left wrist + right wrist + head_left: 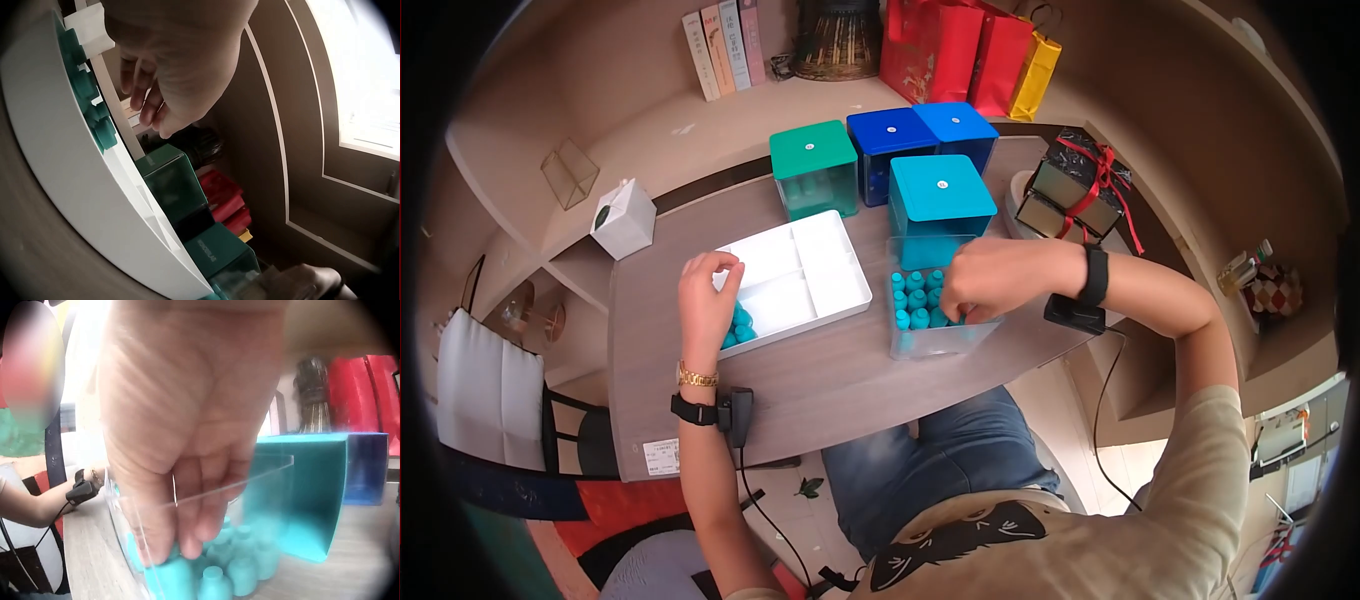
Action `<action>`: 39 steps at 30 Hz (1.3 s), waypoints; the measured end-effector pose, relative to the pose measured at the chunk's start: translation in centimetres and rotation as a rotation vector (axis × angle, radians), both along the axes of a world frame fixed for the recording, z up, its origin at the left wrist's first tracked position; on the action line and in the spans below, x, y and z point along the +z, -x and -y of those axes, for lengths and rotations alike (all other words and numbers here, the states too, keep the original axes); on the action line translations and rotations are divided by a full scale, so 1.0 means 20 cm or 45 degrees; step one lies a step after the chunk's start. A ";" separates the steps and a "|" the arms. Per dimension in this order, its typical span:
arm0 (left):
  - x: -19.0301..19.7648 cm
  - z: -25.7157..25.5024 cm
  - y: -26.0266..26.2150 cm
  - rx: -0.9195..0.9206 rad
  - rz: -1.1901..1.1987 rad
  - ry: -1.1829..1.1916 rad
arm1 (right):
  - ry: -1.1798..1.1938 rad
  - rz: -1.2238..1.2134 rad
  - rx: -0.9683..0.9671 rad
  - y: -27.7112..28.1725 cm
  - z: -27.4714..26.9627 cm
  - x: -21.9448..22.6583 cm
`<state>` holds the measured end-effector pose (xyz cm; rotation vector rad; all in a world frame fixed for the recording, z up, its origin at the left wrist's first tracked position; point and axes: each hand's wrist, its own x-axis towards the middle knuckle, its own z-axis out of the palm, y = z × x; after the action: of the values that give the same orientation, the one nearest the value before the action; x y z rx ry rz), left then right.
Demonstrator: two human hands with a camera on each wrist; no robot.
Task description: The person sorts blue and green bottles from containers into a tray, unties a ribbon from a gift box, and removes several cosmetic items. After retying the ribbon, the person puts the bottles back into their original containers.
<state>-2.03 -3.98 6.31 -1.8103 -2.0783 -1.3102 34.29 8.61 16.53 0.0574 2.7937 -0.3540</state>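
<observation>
My right hand (1008,278) reaches down into a clear plastic box (920,345) packed with small teal bottles (917,299). In the right wrist view its thumb and fingertips pinch the top of one teal bottle (170,578), whose cap is hidden by them. My left hand (708,300) hovers over the left end of a white divided tray (825,320), fingers loosely bent and holding nothing. Several teal bottles (738,325) lie in the tray's left compartment beside that hand. In the left wrist view the hand (181,69) hangs above the tray's rim.
Behind the clear box stands a teal-lidded box (942,190). Green (812,150), dark blue (890,130) and lighter blue boxes (960,122) are farther back. Black gift boxes with red ribbon (1072,185) sit at right. A white cube (624,220) stands at the table's left. Red bags (930,50) are on the shelf.
</observation>
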 end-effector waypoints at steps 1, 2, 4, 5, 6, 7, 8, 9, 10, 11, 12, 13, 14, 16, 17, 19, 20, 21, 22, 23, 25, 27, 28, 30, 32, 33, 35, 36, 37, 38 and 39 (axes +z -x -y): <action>0.00 0.00 0.01 -0.002 -0.041 -0.005 | -0.026 0.045 0.022 0.01 0.00 -0.02; 0.00 0.00 0.01 -0.004 -0.081 -0.009 | -0.049 0.052 0.041 0.02 -0.01 -0.05; 0.00 0.01 0.00 0.000 -0.088 0.004 | -0.096 0.066 0.079 0.02 -0.02 -0.10; 0.00 0.01 0.01 0.002 -0.094 0.010 | -0.104 0.069 0.081 0.03 -0.01 -0.11; 0.00 0.01 0.01 -0.001 -0.098 0.007 | -0.110 0.071 0.083 0.03 -0.01 -0.11; -0.01 0.00 0.01 -0.003 -0.104 0.005 | -0.116 0.072 0.086 0.04 -0.01 -0.12; -0.01 0.01 0.01 -0.006 -0.109 0.003 | -0.122 0.080 0.081 0.05 -0.01 -0.13; -0.01 0.01 0.01 -0.003 -0.116 0.002 | -0.128 0.089 0.076 0.05 -0.01 -0.13; -0.01 0.01 0.01 0.000 -0.122 0.000 | -0.134 0.099 0.071 0.05 -0.01 -0.14; -0.01 0.01 0.02 0.005 -0.128 -0.003 | -0.136 0.138 0.063 0.05 -0.01 -0.14; -0.01 0.01 0.02 0.010 -0.138 -0.004 | -0.140 0.176 0.058 0.05 -0.01 -0.14; -0.01 0.01 0.03 0.017 -0.149 -0.004 | -0.144 0.214 0.056 0.06 -0.01 -0.13; -0.01 0.01 0.03 0.026 -0.158 -0.006 | -0.100 0.196 0.035 0.06 -0.01 -0.12; -0.02 0.00 0.05 0.040 -0.158 0.003 | -0.013 0.166 0.001 0.05 -0.01 -0.05; -0.03 0.01 0.07 0.061 -0.157 0.007 | 0.021 0.078 -0.072 0.03 0.00 -0.01; -0.10 -0.01 0.14 0.063 -0.190 -0.033 | 0.108 -0.106 -0.171 0.01 0.02 0.05; -0.08 0.01 0.13 0.089 -0.184 -0.012 | 0.049 -0.229 -0.196 0.00 0.03 0.07; -0.07 0.01 0.14 0.085 -0.180 -0.018 | -0.003 -0.355 -0.226 -0.02 0.05 0.08; -0.06 0.02 0.14 0.107 -0.170 0.000 | -0.067 -0.460 -0.300 -0.04 0.09 0.10; -0.06 0.02 0.15 0.126 -0.154 0.016 | -0.132 -0.564 -0.381 -0.06 0.12 0.11; -0.06 0.03 0.16 0.128 -0.131 0.048 | -0.318 -0.790 -0.496 -0.10 0.16 0.04; -0.01 0.06 0.15 0.071 0.038 0.177 | -0.418 -0.828 -0.641 -0.13 0.19 0.00; 0.02 0.07 0.15 0.036 0.120 0.238 | -0.450 -0.855 -0.707 -0.14 0.20 -0.02; 0.05 0.10 0.16 -0.006 0.145 0.303 | -0.471 -0.860 -0.791 -0.18 0.19 -0.07; 0.08 0.13 0.15 -0.002 0.175 0.468 | -0.146 -0.835 -0.923 -0.19 0.17 -0.12; 0.07 0.13 0.15 -0.014 0.161 0.481 | 0.018 -0.816 -0.988 -0.20 0.16 -0.14; 0.04 0.12 0.17 -0.040 0.135 0.505 | 0.017 -0.868 -0.921 -0.19 0.15 -0.17; 0.04 0.12 0.17 -0.031 0.127 0.520 | 0.031 -0.882 -0.913 -0.19 0.14 -0.17; 0.03 0.11 0.17 -0.021 0.120 0.533 | 0.046 -0.896 -0.905 -0.18 0.14 -0.16; 0.04 0.11 0.16 -0.011 0.114 0.547 | 0.042 -0.896 -0.901 -0.17 0.13 -0.17; 0.05 0.11 0.15 -0.039 0.142 0.501 | 0.039 -0.896 -0.899 -0.17 0.12 -0.18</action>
<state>-5.08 -6.15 7.24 -1.9558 -2.5249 -1.0885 37.70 6.29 13.00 1.1290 3.3550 -0.6849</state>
